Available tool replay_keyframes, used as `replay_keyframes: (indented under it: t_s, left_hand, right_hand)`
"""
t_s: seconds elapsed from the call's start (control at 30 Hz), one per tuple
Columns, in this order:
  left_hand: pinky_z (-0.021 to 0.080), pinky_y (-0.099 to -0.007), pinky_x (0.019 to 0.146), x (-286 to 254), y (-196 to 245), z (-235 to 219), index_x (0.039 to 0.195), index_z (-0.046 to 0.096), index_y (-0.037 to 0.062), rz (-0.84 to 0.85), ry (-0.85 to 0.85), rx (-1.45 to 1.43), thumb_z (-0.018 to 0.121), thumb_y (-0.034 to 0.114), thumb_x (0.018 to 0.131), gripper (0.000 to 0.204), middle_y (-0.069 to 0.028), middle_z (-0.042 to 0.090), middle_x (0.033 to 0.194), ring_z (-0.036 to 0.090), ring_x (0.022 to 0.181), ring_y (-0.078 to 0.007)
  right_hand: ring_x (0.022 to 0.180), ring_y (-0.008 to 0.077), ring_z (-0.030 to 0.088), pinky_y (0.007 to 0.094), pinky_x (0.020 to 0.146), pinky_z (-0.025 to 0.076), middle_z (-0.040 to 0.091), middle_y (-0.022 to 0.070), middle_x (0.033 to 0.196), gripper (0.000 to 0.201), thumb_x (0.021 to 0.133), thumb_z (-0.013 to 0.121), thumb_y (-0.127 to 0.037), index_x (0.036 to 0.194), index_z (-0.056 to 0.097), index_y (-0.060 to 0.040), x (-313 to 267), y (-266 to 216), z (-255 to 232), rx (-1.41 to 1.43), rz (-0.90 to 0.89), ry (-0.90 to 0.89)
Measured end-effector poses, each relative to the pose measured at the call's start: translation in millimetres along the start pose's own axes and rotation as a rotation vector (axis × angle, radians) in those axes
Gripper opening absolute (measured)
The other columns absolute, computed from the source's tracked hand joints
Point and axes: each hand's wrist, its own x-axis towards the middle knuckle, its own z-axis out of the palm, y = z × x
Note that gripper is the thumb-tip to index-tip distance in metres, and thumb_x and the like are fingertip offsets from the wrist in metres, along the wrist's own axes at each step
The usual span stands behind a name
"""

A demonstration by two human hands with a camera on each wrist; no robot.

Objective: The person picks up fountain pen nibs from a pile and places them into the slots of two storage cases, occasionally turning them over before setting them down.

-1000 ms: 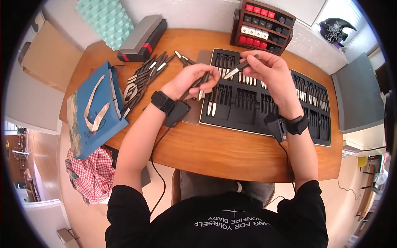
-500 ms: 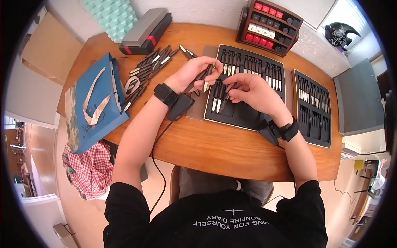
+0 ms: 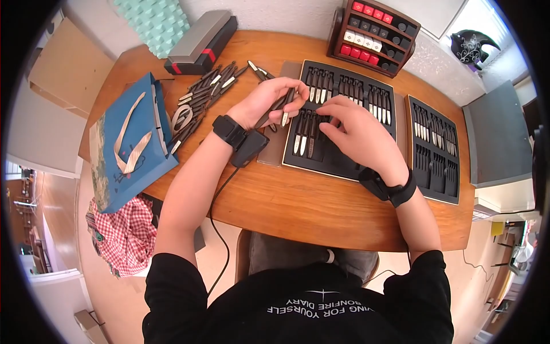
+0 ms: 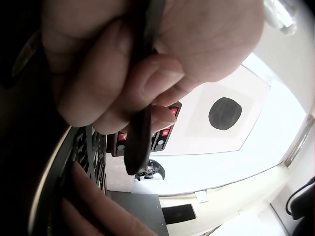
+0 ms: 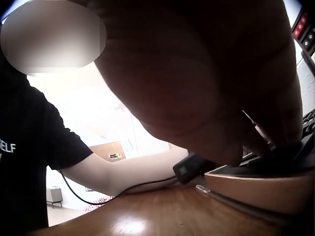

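Note:
My left hand (image 3: 269, 102) grips dark-handled utensils (image 3: 275, 110), one with a pale tip, beside the black tray's (image 3: 329, 160) left edge. A dark piece (image 4: 138, 142) sticks out between its fingers in the left wrist view. Over the tray is my right hand (image 3: 361, 137), fingers bent downward with no piece visibly held; its fingertips are partly hidden. Just left of it, three dark-handled knives (image 3: 303, 137) lie side by side in the lower left compartment. The upper compartments hold rows of similar knives (image 3: 350, 89). In the right wrist view the right hand (image 5: 197, 83) is dark, close to the tray.
Loose utensils (image 3: 203, 94) lie piled on the wooden table (image 3: 258, 198), left of the hands. A blue paper bag (image 3: 134, 152), a grey and black box (image 3: 203, 43), a rack (image 3: 375, 34) of red, black and white pieces and a second tray (image 3: 432, 149) surround the work area.
The right hand came down from above the tray with a knife, which now lies in the lower left compartment. Its fingers let go and moved slightly right. The left hand kept its grip.

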Motion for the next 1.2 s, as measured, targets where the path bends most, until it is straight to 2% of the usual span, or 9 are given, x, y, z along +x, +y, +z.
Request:
replay_keyframes:
  t_s: [0.13,0.27,0.47,0.6,0.67,0.7,0.8,0.97,1.2]
  left_hand:
    - [0.027,-0.0167,0.037,-0.2,0.5,0.6,0.094,0.056,0.0033,-0.009,-0.001,-0.006,0.032,0.027,0.101,0.034,0.0021,0.042,0.055,0.029,0.037,-0.0048]
    - [0.027,-0.0167,0.036,-0.8,1.2,1.4,0.094,0.055,0.0035,-0.001,-0.014,0.005,0.032,0.027,0.101,0.034,0.0022,0.042,0.055,0.029,0.037,-0.0049]
    - [0.027,-0.0166,0.036,-0.9,1.3,3.8,0.093,0.054,0.0025,-0.023,0.035,0.035,0.031,0.027,0.1,0.035,0.0022,0.041,0.055,0.03,0.037,-0.0048]
    - [0.026,-0.0165,0.035,0.2,0.3,2.3,0.093,0.054,0.0023,-0.022,0.04,0.035,0.031,0.027,0.1,0.034,0.0022,0.041,0.055,0.03,0.037,-0.0046]
    - [0.025,-0.0166,0.034,-0.4,0.5,1.3,0.094,0.054,0.0031,-0.034,0.019,-0.012,0.032,0.027,0.1,0.033,0.0019,0.043,0.057,0.03,0.037,-0.0042]
    - [0.025,-0.0166,0.034,-0.7,0.7,1.1,0.094,0.054,0.0031,-0.032,0.02,-0.01,0.032,0.027,0.1,0.033,0.0019,0.043,0.057,0.03,0.037,-0.0042]
    - [0.024,-0.0165,0.034,-2.0,1.1,3.4,0.095,0.054,0.0038,-0.049,0.025,-0.045,0.032,0.028,0.101,0.033,0.0011,0.047,0.061,0.031,0.037,-0.0032]
    - [0.024,-0.016,0.035,-5.7,3.6,23.6,0.11,0.056,0.0008,0.074,0.074,-0.028,0.032,0.03,0.103,0.038,-0.0023,0.059,0.074,0.034,0.039,-0.0011]
    - [0.027,-0.0156,0.041,-5.1,0.8,40.6,0.131,0.05,0.0025,0.162,0.013,0.213,0.032,0.031,0.104,0.043,0.0025,0.059,0.086,0.032,0.044,-0.0005]
  right_hand:
    - [0.092,0.0316,0.062,0.0383,0.082,0.051,0.062,0.0153,0.1,0.018,0.084,0.06,-0.009,0.096,0.065,0.0039,-11.5,-10.0,5.9,-0.188,-0.264,-0.01]
    - [0.1,0.03,0.06,0.0346,0.085,0.051,0.06,0.0187,0.106,0.016,0.078,0.057,-0.003,0.09,0.063,0.0047,-22.9,-21.3,20.2,-0.369,-0.258,-0.137]
    - [0.115,0.0345,0.055,0.0339,0.096,0.047,0.049,0.0311,0.126,0.041,0.077,0.053,0.001,0.115,0.051,0.0156,-31.6,-39.8,25.6,-0.668,-0.353,-0.19]
    - [0.109,0.0354,0.058,0.0363,0.091,0.049,0.052,0.0284,0.124,0.039,0.079,0.056,-0.002,0.116,0.053,0.0112,-30.2,-35.5,20.1,-0.55,-0.319,-0.131]
    - [0.1,0.0367,0.06,0.0392,0.086,0.051,0.057,0.0227,0.118,0.032,0.084,0.056,-0.004,0.114,0.057,0.0053,-21.2,-35.3,3.6,-0.183,-0.057,-0.225]
    - [0.08,0.0367,0.063,0.0426,0.071,0.052,0.062,0.0202,0.098,0.018,0.082,0.053,-0.002,0.097,0.06,0.0047,-19.1,-23.2,8.6,-0.108,-0.201,0.014]
    - [0.08,0.0351,0.063,0.0384,0.071,0.052,0.064,0.0191,0.089,0.017,0.086,0.056,-0.006,0.098,0.063,0.0029,-6.5,-14.9,1.8,0.12,-0.025,0.15]
    - [0.07,0.009,0.06,0.0248,0.062,0.049,0.065,0.0046,0.086,0.017,0.092,0.059,-0.016,0.097,0.059,0.0005,5.3,0.1,-1.4,0.698,0.297,0.043]
    - [0.064,0.007,0.056,0.0209,0.056,0.045,0.064,0.0047,0.085,0.02,0.092,0.062,-0.015,0.1,0.052,0.0002,10.4,2.3,8.9,0.865,0.378,0.121]
